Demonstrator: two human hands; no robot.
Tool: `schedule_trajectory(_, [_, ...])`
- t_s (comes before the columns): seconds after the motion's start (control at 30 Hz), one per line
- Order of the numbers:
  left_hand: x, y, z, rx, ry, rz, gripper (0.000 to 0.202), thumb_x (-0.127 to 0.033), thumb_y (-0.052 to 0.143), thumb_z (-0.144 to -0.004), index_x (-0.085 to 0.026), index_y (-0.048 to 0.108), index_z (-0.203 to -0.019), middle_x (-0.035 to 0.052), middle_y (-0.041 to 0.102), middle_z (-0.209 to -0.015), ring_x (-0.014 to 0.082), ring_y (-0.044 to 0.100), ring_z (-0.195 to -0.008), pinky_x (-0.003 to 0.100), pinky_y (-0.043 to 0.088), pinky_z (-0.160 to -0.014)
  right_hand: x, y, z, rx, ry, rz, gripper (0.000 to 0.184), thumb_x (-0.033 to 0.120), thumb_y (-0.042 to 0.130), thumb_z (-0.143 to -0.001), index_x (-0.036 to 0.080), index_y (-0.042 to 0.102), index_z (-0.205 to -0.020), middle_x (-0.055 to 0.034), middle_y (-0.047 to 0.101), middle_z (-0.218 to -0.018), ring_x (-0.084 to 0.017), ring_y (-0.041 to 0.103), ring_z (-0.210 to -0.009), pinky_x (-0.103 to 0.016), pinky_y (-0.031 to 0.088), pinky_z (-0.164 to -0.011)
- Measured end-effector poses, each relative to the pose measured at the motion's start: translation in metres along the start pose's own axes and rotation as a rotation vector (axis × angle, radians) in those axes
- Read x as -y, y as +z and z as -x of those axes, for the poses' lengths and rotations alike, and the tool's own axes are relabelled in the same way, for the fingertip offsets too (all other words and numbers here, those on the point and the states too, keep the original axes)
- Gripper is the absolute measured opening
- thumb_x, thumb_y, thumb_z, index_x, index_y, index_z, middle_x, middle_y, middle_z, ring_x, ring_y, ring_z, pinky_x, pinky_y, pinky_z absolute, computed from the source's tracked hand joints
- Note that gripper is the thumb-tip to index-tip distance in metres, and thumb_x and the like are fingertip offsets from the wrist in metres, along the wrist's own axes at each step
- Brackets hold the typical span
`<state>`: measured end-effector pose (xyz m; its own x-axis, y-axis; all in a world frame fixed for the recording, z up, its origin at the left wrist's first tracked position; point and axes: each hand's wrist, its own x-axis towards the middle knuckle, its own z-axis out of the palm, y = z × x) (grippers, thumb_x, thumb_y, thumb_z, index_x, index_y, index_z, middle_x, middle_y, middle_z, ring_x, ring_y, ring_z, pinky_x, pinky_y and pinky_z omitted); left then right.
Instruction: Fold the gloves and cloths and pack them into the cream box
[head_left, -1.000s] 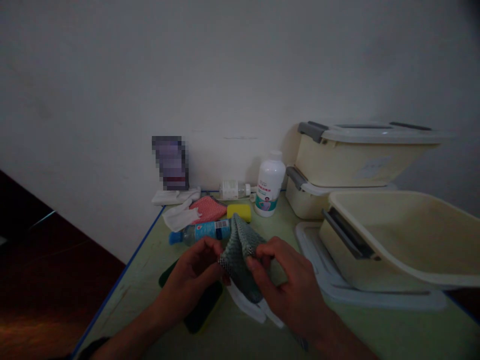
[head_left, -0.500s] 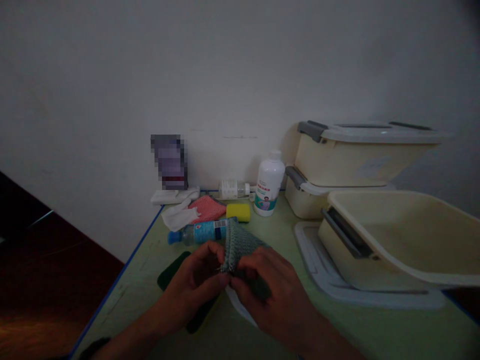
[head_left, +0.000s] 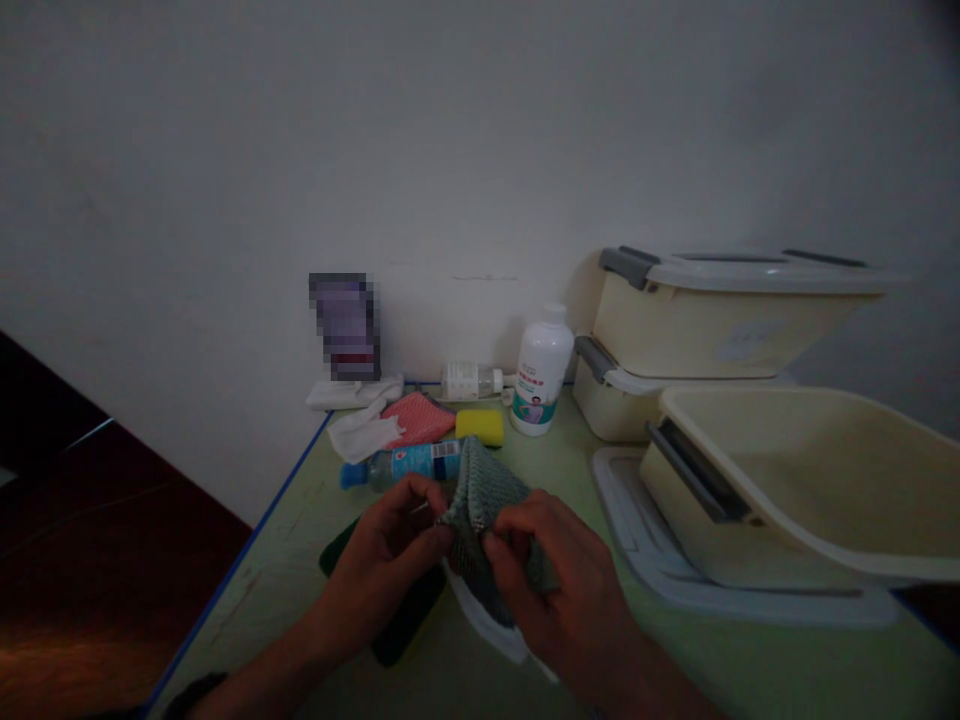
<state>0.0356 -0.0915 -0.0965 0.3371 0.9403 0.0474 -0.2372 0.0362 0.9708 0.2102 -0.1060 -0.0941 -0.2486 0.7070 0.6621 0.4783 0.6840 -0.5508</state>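
A grey-green textured cloth (head_left: 495, 480) is raised between my hands, folded to a peak at its top. My left hand (head_left: 390, 550) is closed, pinching its left edge between thumb and fingers. On the other edge, my right hand (head_left: 559, 570) pinches the fabric as well, with a small gap between the two grips. Under the cloth lies something thin and white (head_left: 487, 625), partly covered. A dark green and yellow sponge (head_left: 409, 620) rests beneath my left hand, mostly hidden by it. Just behind the cloth, a bottle with a blue cap (head_left: 397, 465) lies on its side.
On the right an open cream bin (head_left: 690, 540) sits on a pale lid (head_left: 619, 500), before two stacked lidded bins (head_left: 697, 330). A white bottle (head_left: 541, 375), yellow sponge (head_left: 480, 428), red cloth (head_left: 420, 415), white glove (head_left: 364, 432) and small clear bottle (head_left: 469, 380) line the back.
My fingertips have moved apart, and the cloth's pinched edges have separated, showing more of its lower part. The view has shifted slightly.
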Motion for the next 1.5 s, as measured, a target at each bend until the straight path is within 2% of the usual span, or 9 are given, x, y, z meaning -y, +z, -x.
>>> schedule_trajectory(0.2, [-0.0006, 0.0025, 0.0023, 0.103, 0.083, 0.054, 0.013, -0.022, 0.065, -0.079, -0.020, 0.053, -0.083, -0.0025, 0.056, -0.075, 0.0099, 0.054, -0.067, 0.020, 0.045, -0.064, 0.0016, 0.0037, 0.0030, 0.040, -0.027, 0.005, 0.005, 0.017, 0.055, -0.082, 0.019, 0.051, -0.084, 0.0019, 0.053, -0.068, -0.012, 0.050, -0.062, -0.027, 0.040, -0.059])
schedule_trajectory(0.43, [0.0023, -0.0013, 0.0034, 0.153, 0.139, 0.079, 0.013, -0.019, 0.064, -0.080, -0.021, 0.055, -0.088, -0.0008, 0.054, -0.081, 0.0115, 0.053, -0.076, 0.020, 0.045, -0.068, 0.0019, 0.0049, 0.0042, 0.058, -0.011, -0.003, 0.003, 0.017, 0.053, -0.084, 0.019, 0.051, -0.085, 0.0013, 0.054, -0.069, -0.012, 0.051, -0.061, -0.027, 0.041, -0.058])
schedule_trajectory(0.53, [0.0030, -0.0015, 0.0041, 0.134, 0.150, 0.072, 0.010, -0.019, 0.063, -0.080, -0.020, 0.055, -0.086, -0.0011, 0.052, -0.080, 0.0112, 0.051, -0.073, 0.020, 0.044, -0.066, 0.0022, 0.0042, 0.0029, 0.028, -0.032, 0.006, 0.003, 0.016, 0.050, -0.086, 0.019, 0.050, -0.084, 0.0011, 0.054, -0.069, -0.012, 0.051, -0.062, -0.026, 0.041, -0.059])
schedule_trajectory(0.73, [0.0020, 0.0010, 0.0033, 0.008, 0.166, -0.013, 0.014, -0.022, 0.068, -0.076, -0.019, 0.054, -0.078, -0.0012, 0.050, -0.076, 0.0111, 0.048, -0.068, 0.019, 0.043, -0.061, 0.0031, 0.0024, 0.0027, -0.004, -0.075, 0.024, 0.005, 0.014, 0.051, -0.085, 0.019, 0.051, -0.084, 0.0004, 0.057, -0.070, -0.012, 0.054, -0.064, -0.027, 0.043, -0.061])
schedule_trajectory(0.93, [-0.0022, 0.0077, 0.0024, -0.061, 0.122, -0.014, 0.016, -0.023, 0.071, -0.073, -0.018, 0.056, -0.074, -0.0011, 0.054, -0.074, 0.0114, 0.051, -0.068, 0.021, 0.046, -0.063, 0.0018, 0.0055, 0.0037, -0.023, -0.130, 0.030, 0.004, 0.015, 0.055, -0.084, 0.019, 0.054, -0.085, -0.0005, 0.061, -0.070, -0.013, 0.055, -0.064, -0.027, 0.044, -0.061])
schedule_trajectory(1.07, [0.0001, 0.0045, 0.0023, -0.045, 0.149, -0.008, 0.011, -0.020, 0.071, -0.073, -0.019, 0.061, -0.077, -0.0008, 0.059, -0.076, 0.0114, 0.056, -0.071, 0.019, 0.048, -0.065, 0.0006, 0.0057, 0.0025, -0.039, -0.137, 0.042, 0.004, 0.014, 0.058, -0.083, 0.018, 0.056, -0.083, -0.0018, 0.061, -0.069, -0.013, 0.055, -0.062, -0.028, 0.045, -0.059])
schedule_trajectory(1.2, [0.0013, 0.0006, 0.0028, -0.037, 0.149, -0.032, 0.010, -0.021, 0.071, -0.073, -0.018, 0.065, -0.080, 0.0022, 0.066, -0.083, 0.0150, 0.061, -0.078, 0.022, 0.049, -0.071, 0.0009, 0.0049, 0.0015, -0.070, -0.141, 0.049, 0.003, 0.015, 0.058, -0.083, 0.018, 0.057, -0.083, -0.0019, 0.061, -0.068, -0.014, 0.055, -0.062, -0.028, 0.044, -0.058])
schedule_trajectory(1.37, [-0.0042, 0.0054, 0.0011, -0.114, 0.054, -0.071, 0.012, -0.019, 0.074, -0.067, -0.017, 0.065, -0.074, 0.0022, 0.068, -0.074, 0.0162, 0.063, -0.072, 0.026, 0.050, -0.068, 0.0024, 0.0059, 0.0030, -0.044, -0.053, 0.050, 0.005, 0.017, 0.054, -0.086, 0.018, 0.055, -0.081, 0.0000, 0.057, -0.068, -0.013, 0.053, -0.063, -0.026, 0.043, -0.059])
schedule_trajectory(1.5, [-0.0051, 0.0077, -0.0004, -0.144, 0.100, -0.093, 0.013, -0.017, 0.076, -0.064, -0.018, 0.064, -0.070, -0.0006, 0.064, -0.071, 0.0140, 0.060, -0.068, 0.023, 0.050, -0.064, 0.0014, 0.0092, 0.0064, 0.030, 0.039, 0.023, 0.009, 0.024, 0.057, -0.083, 0.019, 0.049, -0.084, -0.0002, 0.054, -0.073, -0.013, 0.052, -0.067, -0.027, 0.044, -0.059])
